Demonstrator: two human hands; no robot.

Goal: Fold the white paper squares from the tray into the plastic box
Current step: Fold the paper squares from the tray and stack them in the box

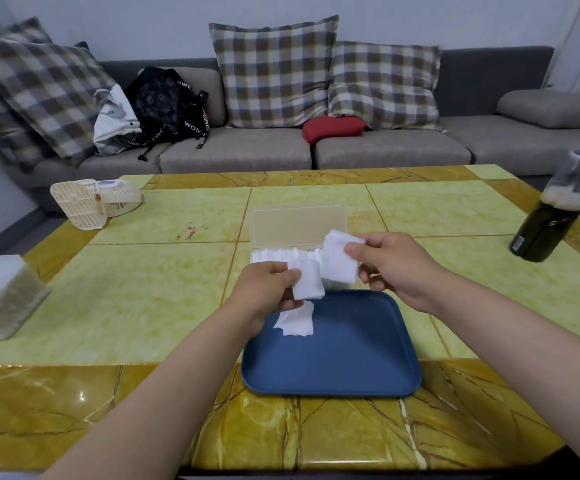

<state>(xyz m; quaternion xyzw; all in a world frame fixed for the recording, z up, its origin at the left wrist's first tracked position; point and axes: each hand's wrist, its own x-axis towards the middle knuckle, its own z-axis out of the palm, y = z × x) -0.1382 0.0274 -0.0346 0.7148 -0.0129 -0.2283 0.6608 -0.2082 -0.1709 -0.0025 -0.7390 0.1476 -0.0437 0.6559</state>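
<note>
Head: plastic box [299,225] lengthwise left-right.

White paper squares [340,258] in my fingers [352,251], blue tray [351,358] below, yellow-green marbled surface [136,299], checked cushions [274,71] behind.

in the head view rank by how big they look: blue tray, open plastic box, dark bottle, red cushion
1. blue tray, nearest the camera, so it is flattered
2. open plastic box with lid
3. dark bottle and red cushion: too alike to rank; the cushion sits farther back
</note>
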